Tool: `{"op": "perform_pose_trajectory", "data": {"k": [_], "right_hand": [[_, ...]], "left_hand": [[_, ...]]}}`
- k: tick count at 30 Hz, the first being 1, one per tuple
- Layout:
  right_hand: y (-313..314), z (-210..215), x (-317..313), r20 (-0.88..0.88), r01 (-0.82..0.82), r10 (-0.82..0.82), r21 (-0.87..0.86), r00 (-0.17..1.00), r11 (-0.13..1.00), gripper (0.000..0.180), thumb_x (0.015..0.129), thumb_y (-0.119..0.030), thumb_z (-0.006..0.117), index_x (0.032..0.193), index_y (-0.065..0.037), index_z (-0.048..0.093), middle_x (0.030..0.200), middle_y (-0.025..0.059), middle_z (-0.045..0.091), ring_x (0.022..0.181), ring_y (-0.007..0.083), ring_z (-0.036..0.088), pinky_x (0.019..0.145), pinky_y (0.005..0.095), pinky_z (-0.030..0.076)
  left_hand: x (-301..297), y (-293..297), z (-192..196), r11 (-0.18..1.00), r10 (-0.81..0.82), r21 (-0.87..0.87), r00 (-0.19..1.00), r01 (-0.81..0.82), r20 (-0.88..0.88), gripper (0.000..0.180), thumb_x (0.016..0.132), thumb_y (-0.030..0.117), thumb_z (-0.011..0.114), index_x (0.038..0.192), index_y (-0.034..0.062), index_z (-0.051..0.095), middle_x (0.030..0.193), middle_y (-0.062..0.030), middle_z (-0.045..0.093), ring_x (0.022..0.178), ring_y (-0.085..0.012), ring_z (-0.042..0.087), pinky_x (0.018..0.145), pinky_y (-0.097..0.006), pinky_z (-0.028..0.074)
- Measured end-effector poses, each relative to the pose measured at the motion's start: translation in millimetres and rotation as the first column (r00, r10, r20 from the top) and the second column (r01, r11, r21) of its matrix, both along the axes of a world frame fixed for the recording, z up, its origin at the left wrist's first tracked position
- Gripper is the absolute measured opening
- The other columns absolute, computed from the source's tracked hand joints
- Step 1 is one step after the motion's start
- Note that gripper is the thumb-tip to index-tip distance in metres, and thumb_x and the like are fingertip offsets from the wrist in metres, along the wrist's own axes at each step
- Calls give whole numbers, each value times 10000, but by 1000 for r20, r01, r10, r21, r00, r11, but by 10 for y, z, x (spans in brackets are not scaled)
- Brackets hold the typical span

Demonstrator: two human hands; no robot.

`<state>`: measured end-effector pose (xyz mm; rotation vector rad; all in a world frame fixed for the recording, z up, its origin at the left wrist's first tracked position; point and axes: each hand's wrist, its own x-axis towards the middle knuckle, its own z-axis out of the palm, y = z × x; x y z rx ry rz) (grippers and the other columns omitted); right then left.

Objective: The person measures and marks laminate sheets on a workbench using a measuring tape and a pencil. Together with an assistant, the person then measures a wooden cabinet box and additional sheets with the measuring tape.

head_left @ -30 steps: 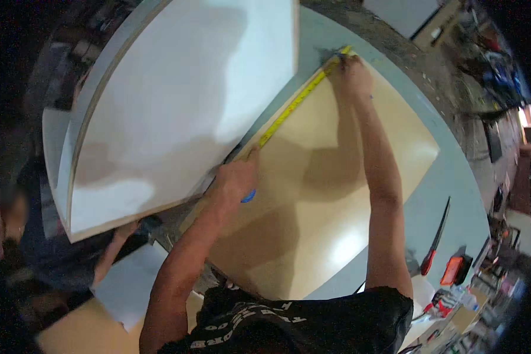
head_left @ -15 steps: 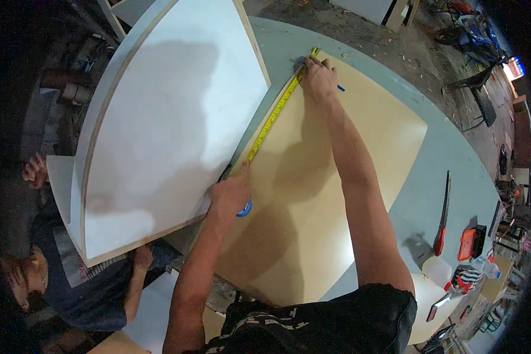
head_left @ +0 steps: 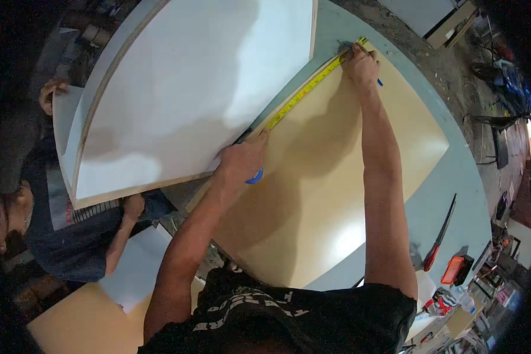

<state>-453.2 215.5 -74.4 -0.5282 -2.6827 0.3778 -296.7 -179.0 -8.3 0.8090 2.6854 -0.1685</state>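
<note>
A yellow tape measure blade [head_left: 305,91] is stretched along the left edge of a tan board [head_left: 321,200]. My left hand [head_left: 242,160] is closed around the tape measure's case, whose blue side [head_left: 255,177] shows below the palm; the index finger points along the blade. At the board's far corner, my right hand [head_left: 363,66] presses down over the blade near its end. A thin blue pen [head_left: 380,82] sticks out from under that hand. The right fingertips are partly hidden.
A large white panel [head_left: 171,106] stands close on the left, with a co-worker's hand [head_left: 54,94] at its edge. On the grey-green table [head_left: 448,189] lie a red-handled saw [head_left: 439,236] and an orange-and-black box [head_left: 454,269]. More boards [head_left: 82,318] lie lower left.
The whole view has shifted and turned, so board, tape and hands appear farther right and higher. Both hands keep their places on the tape along the board's edge.
</note>
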Motion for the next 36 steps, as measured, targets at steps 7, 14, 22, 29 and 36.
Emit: {"op": "perform_pose_trajectory", "data": {"k": [7, 14, 22, 29, 36], "right_hand": [[20, -56, 148, 75, 58, -67, 119, 995, 991, 341, 935, -308, 541, 1228, -179, 658, 1265, 30, 662, 1176, 308, 570, 934, 524, 451], [148, 30, 227, 80, 26, -34, 90, 996, 996, 380, 921, -327, 552, 1270, -203, 636, 1375, 6, 602, 1243, 298, 522, 964, 507, 432], [143, 154, 169, 217, -37, 0, 167, 976, 985, 413, 907, -388, 590, 1286, -223, 600, 1346, 28, 608, 1296, 314, 487, 959, 534, 449], [31, 130, 25, 282, -65, 14, 174, 959, 983, 390, 940, -374, 561, 1294, -217, 597, 1376, 11, 590, 1289, 348, 489, 967, 569, 441], [-57, 523, 220, -119, -75, 98, 183, 988, 980, 345, 1003, -345, 521, 1178, -91, 676, 1179, 121, 682, 996, 300, 654, 828, 411, 528]], "left_hand": [[121, 307, 211, 996, 31, -92, 990, -18, 135, 676, 934, 163, 508, 1566, 201, 274, 863, -184, 727, 765, -369, 728, 646, -525, 577], [155, 297, 152, 990, 46, -141, 988, -25, 147, 723, 928, 174, 509, 1584, 185, 206, 868, -203, 731, 764, -363, 733, 659, -536, 573], [46, 261, 110, 997, -33, -66, 991, 42, 132, 639, 930, 167, 485, 1541, 101, 311, 874, -222, 721, 671, -367, 717, 552, -516, 573], [28, 177, 69, 998, 27, -65, 995, -20, 101, 616, 936, 165, 478, 1534, 129, 331, 931, -207, 725, 712, -348, 728, 558, -501, 579], [73, 196, 141, 994, 87, -82, 977, -72, 196, 674, 943, 164, 463, 1572, 116, 228, 951, -211, 728, 785, -344, 732, 628, -526, 579]]}}
